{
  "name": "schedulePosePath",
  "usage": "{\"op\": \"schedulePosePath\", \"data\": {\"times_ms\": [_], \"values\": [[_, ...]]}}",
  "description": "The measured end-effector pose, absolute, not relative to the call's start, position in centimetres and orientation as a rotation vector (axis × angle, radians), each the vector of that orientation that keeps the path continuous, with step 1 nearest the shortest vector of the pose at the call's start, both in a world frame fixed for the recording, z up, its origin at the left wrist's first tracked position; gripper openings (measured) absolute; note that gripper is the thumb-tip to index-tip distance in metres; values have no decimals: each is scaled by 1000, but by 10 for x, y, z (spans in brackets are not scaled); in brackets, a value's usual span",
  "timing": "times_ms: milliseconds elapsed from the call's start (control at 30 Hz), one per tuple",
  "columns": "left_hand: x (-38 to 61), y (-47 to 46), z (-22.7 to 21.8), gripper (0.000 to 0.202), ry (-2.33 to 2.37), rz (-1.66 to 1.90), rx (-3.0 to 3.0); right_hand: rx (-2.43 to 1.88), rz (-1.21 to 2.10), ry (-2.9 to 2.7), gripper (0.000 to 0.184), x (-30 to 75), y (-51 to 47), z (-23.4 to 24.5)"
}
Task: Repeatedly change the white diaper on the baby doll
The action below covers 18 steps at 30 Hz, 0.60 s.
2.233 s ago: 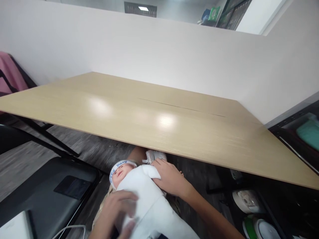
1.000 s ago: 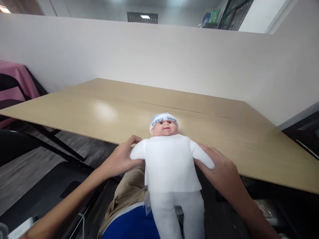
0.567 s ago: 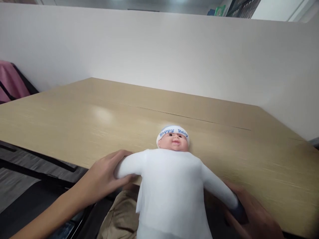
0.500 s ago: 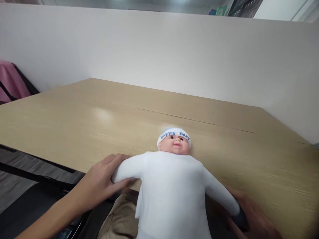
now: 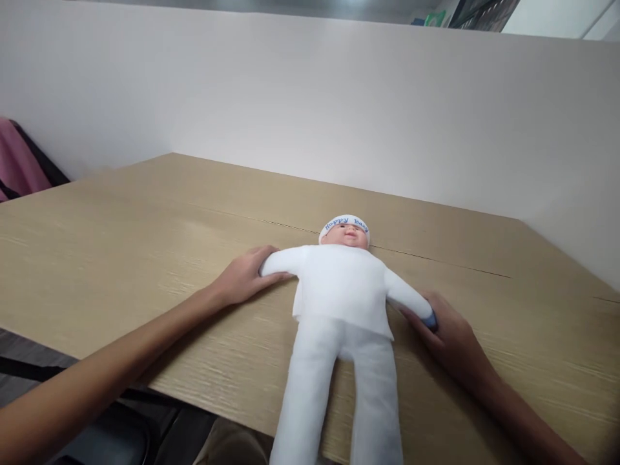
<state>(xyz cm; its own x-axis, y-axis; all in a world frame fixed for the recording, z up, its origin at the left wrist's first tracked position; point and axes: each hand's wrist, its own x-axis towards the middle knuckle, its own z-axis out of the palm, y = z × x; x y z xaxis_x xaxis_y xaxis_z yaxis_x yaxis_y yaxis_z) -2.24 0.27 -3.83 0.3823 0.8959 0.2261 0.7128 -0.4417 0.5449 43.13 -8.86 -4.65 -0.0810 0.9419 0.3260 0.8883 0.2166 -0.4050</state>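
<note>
A baby doll (image 5: 341,297) in a white suit and a white cap with blue lettering lies face up on the light wooden table (image 5: 121,258), its head pointing away from me and its legs hanging over the near edge. My left hand (image 5: 239,279) is curled around the end of the doll's arm on the left side. The other doll arm, stretched toward the right, is gripped at its end by my right hand (image 5: 448,336), where a small blue bit shows.
A white partition wall (image 5: 339,103) runs along the table's far edge and right side. Pink fabric (image 5: 17,165) on a dark frame shows at the far left. Dark floor and my tan trousers (image 5: 232,449) lie below the near edge.
The doll has come up from my lap onto the table and slid farther from me; both hands moved with it, still on its arms, which are now spread out.
</note>
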Motion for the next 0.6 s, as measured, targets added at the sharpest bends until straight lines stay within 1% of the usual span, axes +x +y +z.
{"op": "schedulePosePath", "data": {"times_ms": [133, 400, 600], "values": [[-12, 53, -47, 66, 1405, 805, 2362, -1711, 70, -1977, 54, 439, -40, -53], [11, 138, -57, 66, 1533, 987, 2487, -1710, -46, -1884, 58, 440, 45, -56], [11, 176, -63, 67, 1624, 1002, 2553, -1704, -191, -1881, 68, 446, 82, -59]]}}
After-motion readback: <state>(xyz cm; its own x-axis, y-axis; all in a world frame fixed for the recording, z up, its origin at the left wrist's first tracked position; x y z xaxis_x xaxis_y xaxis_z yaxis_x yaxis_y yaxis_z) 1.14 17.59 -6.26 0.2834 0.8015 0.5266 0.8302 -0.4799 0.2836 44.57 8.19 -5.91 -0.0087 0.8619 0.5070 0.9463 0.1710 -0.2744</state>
